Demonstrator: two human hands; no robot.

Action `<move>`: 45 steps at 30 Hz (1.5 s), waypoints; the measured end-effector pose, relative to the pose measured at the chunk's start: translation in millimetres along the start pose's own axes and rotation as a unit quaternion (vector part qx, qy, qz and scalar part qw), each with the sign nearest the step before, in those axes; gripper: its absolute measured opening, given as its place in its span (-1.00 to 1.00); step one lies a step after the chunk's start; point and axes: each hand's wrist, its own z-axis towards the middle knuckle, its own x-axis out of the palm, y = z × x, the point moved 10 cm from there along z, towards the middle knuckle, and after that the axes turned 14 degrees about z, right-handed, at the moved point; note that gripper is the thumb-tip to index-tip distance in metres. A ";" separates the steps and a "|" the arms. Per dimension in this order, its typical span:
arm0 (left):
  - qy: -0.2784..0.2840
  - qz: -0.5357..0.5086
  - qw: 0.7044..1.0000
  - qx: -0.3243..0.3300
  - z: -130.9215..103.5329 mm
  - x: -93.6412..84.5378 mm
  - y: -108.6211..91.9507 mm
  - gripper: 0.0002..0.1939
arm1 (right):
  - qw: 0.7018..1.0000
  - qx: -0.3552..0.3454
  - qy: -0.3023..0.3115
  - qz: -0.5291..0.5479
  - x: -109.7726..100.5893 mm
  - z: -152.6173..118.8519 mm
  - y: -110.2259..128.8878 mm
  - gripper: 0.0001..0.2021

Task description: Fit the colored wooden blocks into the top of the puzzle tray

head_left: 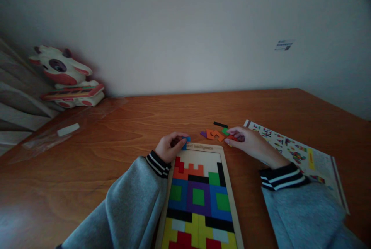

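Observation:
Between the thumb and fingers of my left hand (171,146) is a blue puzzle piece (184,145), held over the top left corner of a wooden puzzle board (203,147). Colourful flat pieces fill most of the board's lower part, with a bare pale strip near its top. My right hand (246,140) is at the loose pieces beyond the board, its thumb and fingers closed around a red puzzle piece (232,138). Close by lie orange pieces (214,134), a green piece (225,131), a purple piece (203,134) and a black bar (220,124).
A printed pattern sheet (311,160) lies under and beside my right forearm. On the left stand a cow-shaped toy keyboard (74,92) and clear plastic film with a white block (68,129). The wooden table (139,117) meets a plain wall with a small label (284,45).

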 end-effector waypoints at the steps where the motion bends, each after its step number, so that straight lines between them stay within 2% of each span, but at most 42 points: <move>1: -0.001 -0.003 1.000 0.000 0.0 0.0 0.1 -0.62 | 1.000 0.000 0.000 0.011 0.2 -0.2 2.5 -0.68; 3: 0.000 -0.012 1.000 0.000 -0.1 0.5 0.0 -0.61 | 1.000 0.001 -0.009 0.025 -0.6 -0.1 6.4 -0.73; 6: 0.006 -0.021 1.000 0.001 -0.1 1.7 -1.6 -0.61 | 0.997 -0.004 -0.057 0.043 -6.8 1.1 10.1 -0.74; 10: 0.004 -0.011 1.000 0.001 0.0 1.0 -2.5 -0.61 | 0.995 -0.054 -0.082 0.015 -9.7 2.9 22.4 -0.72; 12: 0.003 -0.004 1.000 0.002 0.0 0.6 -2.0 -0.62 | 0.996 -0.047 -0.075 -0.028 -11.2 2.9 21.5 -0.69; 14: 0.004 -0.005 1.000 0.003 -0.1 0.7 -0.7 -0.63 | 0.997 0.002 -0.057 -0.059 -12.7 2.3 9.0 -0.65; 16: 0.007 -0.008 1.000 0.005 -0.3 1.3 0.5 -0.63 | 0.996 0.053 -0.022 -0.067 -10.4 0.4 -7.5 -0.61; 19: 0.007 -0.013 1.000 0.005 -0.4 2.5 1.9 -0.63 | 0.996 0.070 0.009 -0.052 -6.1 -1.8 -20.7 -0.61; 28: 0.005 -0.013 1.000 0.003 -0.1 1.9 1.7 -0.64 | 0.995 0.090 0.036 -0.006 3.1 -4.5 -19.5 -0.70; 31: 0.007 -0.017 1.000 0.001 -0.4 1.9 0.9 -0.63 | 0.996 0.079 0.048 0.018 6.0 -5.0 -12.0 -0.74; 34: 0.005 -0.019 1.000 -0.003 -0.7 1.9 1.7 -0.63 | 0.996 0.044 0.067 0.047 12.6 -5.1 7.3 -0.75; 37: 0.005 -0.017 1.000 -0.004 -0.6 3.0 3.4 -0.63 | 0.989 0.015 0.096 0.110 25.8 -7.0 30.5 -0.72; 41: 0.006 -0.015 1.000 -0.005 -0.1 3.2 3.6 -0.62 | 0.968 0.034 0.152 0.197 49.9 -13.0 45.5 -0.70; 45: 0.011 -0.003 1.000 -0.002 0.3 2.4 1.0 -0.62 | 0.956 0.024 0.209 0.203 66.1 -19.6 56.9 -0.67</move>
